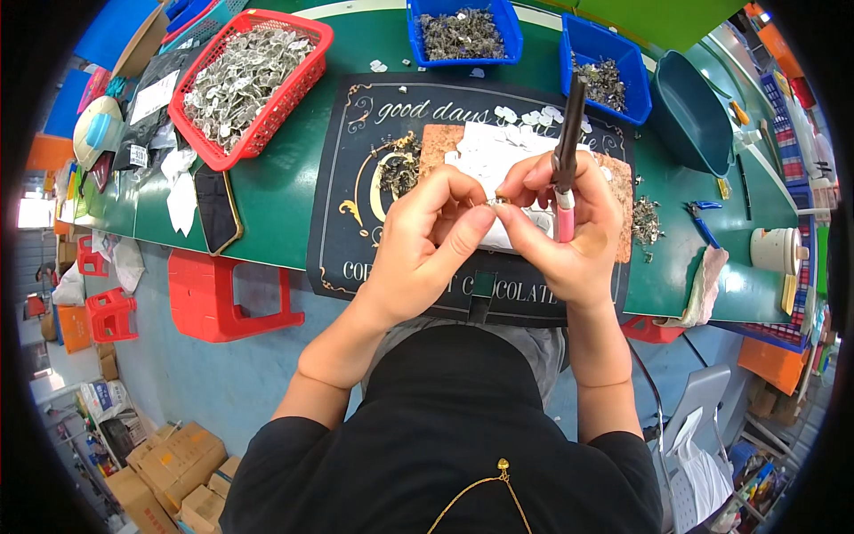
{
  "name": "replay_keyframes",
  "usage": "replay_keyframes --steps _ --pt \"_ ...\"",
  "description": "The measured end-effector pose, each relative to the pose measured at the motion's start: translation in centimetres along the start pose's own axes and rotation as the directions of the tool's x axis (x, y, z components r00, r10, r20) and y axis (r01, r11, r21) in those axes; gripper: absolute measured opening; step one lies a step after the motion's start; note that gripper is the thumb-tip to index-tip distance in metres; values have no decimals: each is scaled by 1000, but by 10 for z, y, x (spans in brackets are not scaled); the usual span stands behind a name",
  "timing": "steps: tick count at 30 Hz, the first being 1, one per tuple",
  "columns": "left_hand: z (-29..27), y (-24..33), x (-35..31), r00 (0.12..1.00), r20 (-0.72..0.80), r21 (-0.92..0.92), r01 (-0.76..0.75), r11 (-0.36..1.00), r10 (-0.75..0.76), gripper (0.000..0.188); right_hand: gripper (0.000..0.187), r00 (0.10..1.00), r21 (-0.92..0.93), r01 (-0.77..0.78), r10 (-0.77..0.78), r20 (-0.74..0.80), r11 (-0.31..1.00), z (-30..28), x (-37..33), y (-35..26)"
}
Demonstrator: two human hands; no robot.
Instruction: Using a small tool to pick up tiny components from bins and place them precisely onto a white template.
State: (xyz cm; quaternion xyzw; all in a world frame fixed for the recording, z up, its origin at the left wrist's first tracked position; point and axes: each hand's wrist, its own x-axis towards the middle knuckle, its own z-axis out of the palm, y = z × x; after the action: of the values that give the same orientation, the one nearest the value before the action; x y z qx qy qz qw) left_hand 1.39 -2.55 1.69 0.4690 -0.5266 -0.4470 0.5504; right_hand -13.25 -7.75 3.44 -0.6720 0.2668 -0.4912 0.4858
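My left hand [425, 249] is closed, thumb and fingertips pinching a small metal piece [495, 202] whose exact kind is too small to make out. Thumb and finger of my right hand [578, 240] meet it from the other side. A long dark metal tool with a pink handle [566, 222] also sits in my right hand, its shaft pointing away from me. Below the hands lie a white sheet [485, 142] and a cork board [439, 142] on a black printed mat [356, 116]. Several flat whitish pieces [543, 116] are scattered at the sheet's far edge.
A red basket [313, 53] heaped with metal pieces stands at far left, near a phone [216, 209]. Two blue bins [511, 52] hold small parts at the back. At right are a dark green tub [689, 111], blue-handled pliers [703, 221] and a white roll [774, 249].
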Motion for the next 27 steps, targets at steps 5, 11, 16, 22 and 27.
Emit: replay_keyframes --steps 5,11,16,22,27 --pt "4 1 0 1000 8 -107 10 994 -9 36 33 1000 -2 0 0 17 1000 0 -1 3" --pt "-8 5 3 976 132 -219 200 955 -174 46 34 998 -16 38 -37 49 999 0 -2 4" --pt "-9 3 -1 973 145 -335 218 917 -179 32 33 999 40 -35 34 26 999 0 -2 0" --pt "3 2 -5 1000 -21 -354 -22 935 15 27 33 997 90 -80 78 21 993 -3 -1 0" --pt "1 -10 0 920 -65 234 -362 902 387 12 32 996 93 -89 85 36 992 -3 -2 2"
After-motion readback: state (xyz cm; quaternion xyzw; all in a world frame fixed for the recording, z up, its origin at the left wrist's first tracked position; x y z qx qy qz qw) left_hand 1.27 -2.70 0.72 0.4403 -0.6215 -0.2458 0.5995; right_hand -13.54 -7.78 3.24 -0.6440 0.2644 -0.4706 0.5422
